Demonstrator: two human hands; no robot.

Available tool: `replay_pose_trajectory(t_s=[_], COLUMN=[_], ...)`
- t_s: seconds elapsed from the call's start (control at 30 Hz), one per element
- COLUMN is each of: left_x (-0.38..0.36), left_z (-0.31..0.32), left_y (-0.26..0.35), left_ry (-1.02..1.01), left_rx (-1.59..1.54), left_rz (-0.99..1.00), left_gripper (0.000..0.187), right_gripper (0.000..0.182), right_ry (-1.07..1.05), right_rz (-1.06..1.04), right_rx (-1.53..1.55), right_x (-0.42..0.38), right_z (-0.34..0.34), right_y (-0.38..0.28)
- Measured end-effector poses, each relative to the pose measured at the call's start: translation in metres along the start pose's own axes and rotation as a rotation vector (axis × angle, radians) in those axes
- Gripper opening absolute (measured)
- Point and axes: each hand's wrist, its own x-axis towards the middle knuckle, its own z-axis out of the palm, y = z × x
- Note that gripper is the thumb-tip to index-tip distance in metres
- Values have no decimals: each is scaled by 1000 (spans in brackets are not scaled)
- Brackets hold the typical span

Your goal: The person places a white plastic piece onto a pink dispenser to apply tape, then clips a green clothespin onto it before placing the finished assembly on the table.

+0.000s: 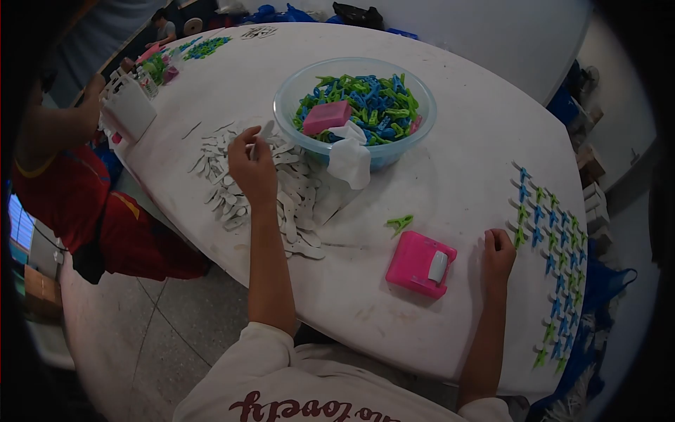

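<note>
One white piece [266, 129] sticks up between the thumb and bent fingers of the left hand [253, 170], above the white pile [299, 193]; the right hand [499, 254] curls near a green clip [520, 237], its grip unclear.

This looks like a workshop. People [63, 190] share a big white table [485, 133] holding a tub [394, 155] of plastic clips [376, 102] and a heap of white pieces [299, 186], with boxes [592, 166] alongside

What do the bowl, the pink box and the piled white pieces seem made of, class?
Bowl: likely smooth plastic; its bluish wall looks translucent.
Pink box: probably smooth moulded plastic, given even colour and rounded corners.
White pieces: flat, matte-looking; plastic or foam, I cannot tell.
</note>
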Motion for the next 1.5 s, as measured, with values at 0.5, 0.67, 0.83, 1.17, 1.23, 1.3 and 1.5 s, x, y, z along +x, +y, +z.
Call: replay_pose_trajectory(t_s=[0.5, 0.67, 0.83, 1.17, 1.23, 1.3, 1.5], left_x=[-103, -142, -162, -163, -164, -163, -162], left_z=[19, 23, 26, 25, 28, 29, 27], left_y=[113, 129, 121, 119, 117, 116, 117], left_ry=[-632, -1051, -1124, -1145, -1126, -1106, -1079], left_rx=[-880, -888, -931, -1066, -1044, -1020, -951], left_rz=[312, 295, 89, -62, 14, 88, 71], left_gripper=[25, 23, 32, 42, 40, 38, 32], right_gripper=[8, 8, 12, 10, 9, 9, 10], right_ry=[192, 34, -287, -314, -326, -322, -315], right_rz=[-231, -523, -457, -499, -485, -487, -501], right_rx=[60, 97, 266, 241, 216, 209, 214], right_x=[-17, -34, -41, -45, -46, -46, -48], right_z=[-30, -30, -25, -12, -11, -9, -7], right_y=[-45, -77, -86, -81, -81, -80, -82])
